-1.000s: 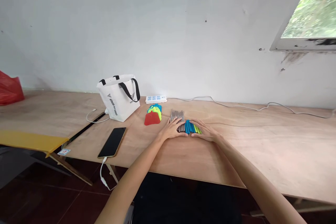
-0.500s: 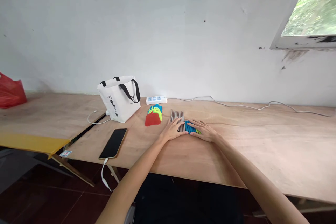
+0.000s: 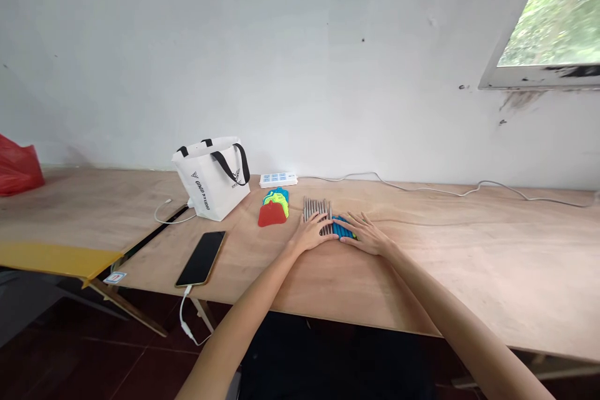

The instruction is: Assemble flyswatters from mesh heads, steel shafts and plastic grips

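The left hand (image 3: 313, 232) and right hand (image 3: 364, 234) lie flat, fingers spread and gripping nothing, pressed on a row of tools (image 3: 317, 206) at the middle of the desk (image 3: 469, 262); the tools' metal ends jut past the fingertips toward the far edge. Just left sits a coloured stack (image 3: 272, 206); further left stands a tote bag (image 3: 210, 181); a phone (image 3: 201, 250) lies near the front edge.

I face a marked white wall (image 3: 281, 44). A window (image 3: 548, 19) at upper right lets in daylight. My plywood table (image 3: 469, 262) stands over a dark floor (image 3: 117, 362).
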A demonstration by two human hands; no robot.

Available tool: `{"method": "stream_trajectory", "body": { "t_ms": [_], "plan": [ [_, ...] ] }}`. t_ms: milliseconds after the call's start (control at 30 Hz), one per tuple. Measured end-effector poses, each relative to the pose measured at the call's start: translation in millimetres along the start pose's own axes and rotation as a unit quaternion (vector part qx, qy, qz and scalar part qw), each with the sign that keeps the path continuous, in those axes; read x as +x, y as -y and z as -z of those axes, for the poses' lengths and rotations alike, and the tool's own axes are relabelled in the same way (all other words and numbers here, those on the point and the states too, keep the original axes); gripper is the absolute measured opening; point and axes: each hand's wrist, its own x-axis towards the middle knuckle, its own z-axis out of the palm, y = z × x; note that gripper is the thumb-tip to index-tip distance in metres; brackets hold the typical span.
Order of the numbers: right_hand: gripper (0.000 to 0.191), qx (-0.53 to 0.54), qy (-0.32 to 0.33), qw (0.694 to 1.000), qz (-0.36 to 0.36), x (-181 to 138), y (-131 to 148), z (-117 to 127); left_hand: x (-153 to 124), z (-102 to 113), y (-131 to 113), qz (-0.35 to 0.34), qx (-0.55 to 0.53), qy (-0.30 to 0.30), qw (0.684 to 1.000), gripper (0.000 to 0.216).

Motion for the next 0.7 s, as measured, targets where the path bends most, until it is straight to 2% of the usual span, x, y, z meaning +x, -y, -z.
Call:
{"method": "stream_trajectory", "body": {
  "t_ms": [267,467,600,700],
  "plan": [
    [0.056,0.005,0.029,0.999,0.015,3.3,1.2,5.1,2.2,-3.5,2.7,-0.013,-0.012,0.000,1.000,0.065],
    [0.054,-0.016,0.006,1.000,0.006,-1.3,-6.6,5.0,1.1,-6.3,1.3,-0.005,-0.015,-0.016,1.000,0.067],
    [0.056,-0.014,0.002,1.000,-0.001,-3.1,-8.5,3.9,1.8,-8.1,0.7,-0.014,-0.019,-0.038,0.999,0.062],
    [0.056,-0.013,0.018,1.000,0.001,-0.3,-7.0,2.6,2.6,-8.1,1.4,-0.017,-0.012,-0.034,0.999,0.055]
  ]
}}
